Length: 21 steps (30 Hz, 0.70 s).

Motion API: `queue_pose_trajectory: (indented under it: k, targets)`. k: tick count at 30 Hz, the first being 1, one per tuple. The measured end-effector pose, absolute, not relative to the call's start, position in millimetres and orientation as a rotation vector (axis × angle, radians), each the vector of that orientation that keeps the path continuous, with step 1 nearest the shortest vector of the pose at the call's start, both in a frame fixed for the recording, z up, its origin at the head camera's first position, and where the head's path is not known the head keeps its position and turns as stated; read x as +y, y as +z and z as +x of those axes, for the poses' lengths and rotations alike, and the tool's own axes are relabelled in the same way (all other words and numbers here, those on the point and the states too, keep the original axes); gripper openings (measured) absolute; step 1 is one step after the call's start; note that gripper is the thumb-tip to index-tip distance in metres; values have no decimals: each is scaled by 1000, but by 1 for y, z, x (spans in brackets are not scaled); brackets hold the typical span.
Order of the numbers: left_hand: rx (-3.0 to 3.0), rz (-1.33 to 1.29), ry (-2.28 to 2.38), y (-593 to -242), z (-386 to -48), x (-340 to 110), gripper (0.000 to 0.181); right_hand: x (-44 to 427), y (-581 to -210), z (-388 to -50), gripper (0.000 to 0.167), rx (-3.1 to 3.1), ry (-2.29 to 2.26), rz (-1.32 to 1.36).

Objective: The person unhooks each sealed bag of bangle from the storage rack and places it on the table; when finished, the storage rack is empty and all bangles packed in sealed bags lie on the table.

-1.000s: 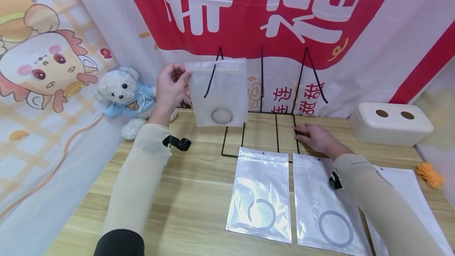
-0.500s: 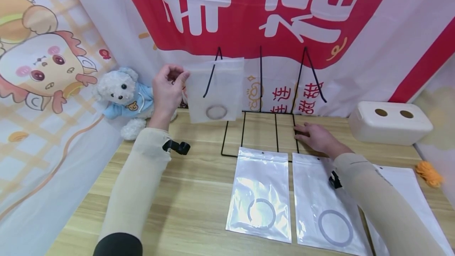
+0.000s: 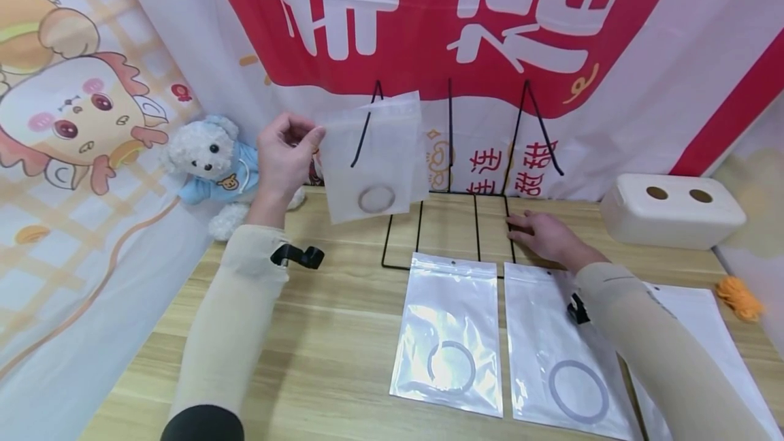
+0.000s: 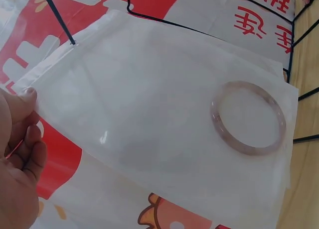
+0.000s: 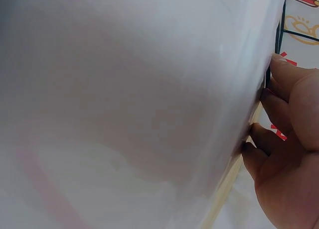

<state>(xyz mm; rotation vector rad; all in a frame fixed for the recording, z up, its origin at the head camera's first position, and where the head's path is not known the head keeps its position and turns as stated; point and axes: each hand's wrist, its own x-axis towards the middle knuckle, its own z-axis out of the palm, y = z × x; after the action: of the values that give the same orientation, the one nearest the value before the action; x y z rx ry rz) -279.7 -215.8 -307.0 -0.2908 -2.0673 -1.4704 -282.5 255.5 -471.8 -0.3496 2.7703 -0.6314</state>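
A frosted zip-lock bag with a bangle inside hangs at the left hook of a black wire rack. My left hand pinches its upper left corner between thumb and fingers. Another bag's edge shows behind it. The hook's prong stands out in front near the bag's top. My right hand holds the rack's base wire at the right with its fingertips; in the right wrist view a large blurred bag hides part of that contact.
Two silvery bags with rings lie flat in front of the rack, and a further bag lies under the right forearm. A plush dog sits left. A white box with holes and orange yarn are right.
My left hand has shifted slightly left and down. The front bag has tilted, its right top corner higher, and more of the bag behind shows. The right hand has stayed in place.
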Motion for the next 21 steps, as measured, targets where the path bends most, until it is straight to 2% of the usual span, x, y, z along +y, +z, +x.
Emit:
queue_pose_trajectory:
  k: [21]
  targets:
    - [-2072, -483, -1441, -310, -265, -224, 20, 255, -471, -282, 56, 2768, -614, -345]
